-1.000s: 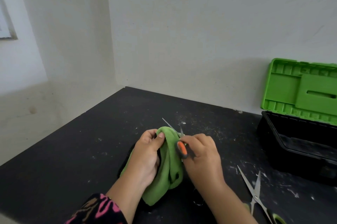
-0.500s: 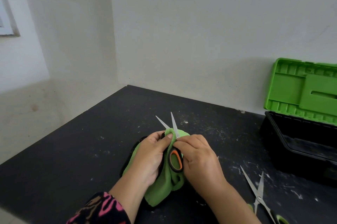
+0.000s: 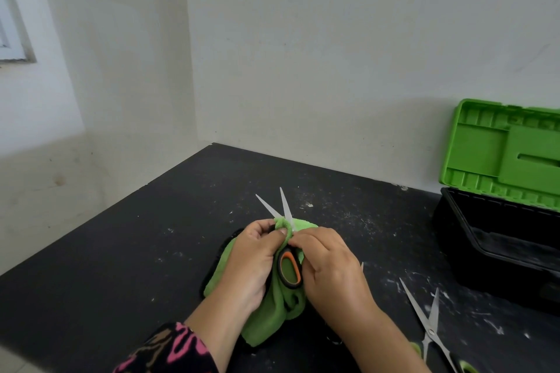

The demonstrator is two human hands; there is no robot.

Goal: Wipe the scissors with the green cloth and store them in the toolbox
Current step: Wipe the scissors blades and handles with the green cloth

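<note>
Scissors (image 3: 290,266) with an orange-and-black handle sit between both hands, around the middle of the black worktop (image 3: 121,251) and a little toward its near edge. Their two bare blades stand slightly apart and point toward the far edge, rising out of a fold of the green cloth (image 3: 272,312).

The left hand (image 3: 251,260) comes in from the near edge with its palm turned inward. Its fingers are curled round the bunched cloth, and its thumb presses the fold against the blades just above the pivot. The rest of the cloth hangs below this hand and lies on the worktop. A dark sleeve (image 3: 172,351) with pink markings covers the left forearm.

The right hand (image 3: 330,269) lies knuckles up, with its fingers bent down and closed on the scissors at the top of the handle. Its fingertips meet the left thumb there. One orange handle loop shows in the gap between the hands.

A second pair of scissors (image 3: 430,324) lies toward the near right corner, blades spread and untouched. The toolbox (image 3: 500,236), a black tub, stands at the right edge against the wall, well apart from the hands, with its green lid (image 3: 509,154) raised.
</note>
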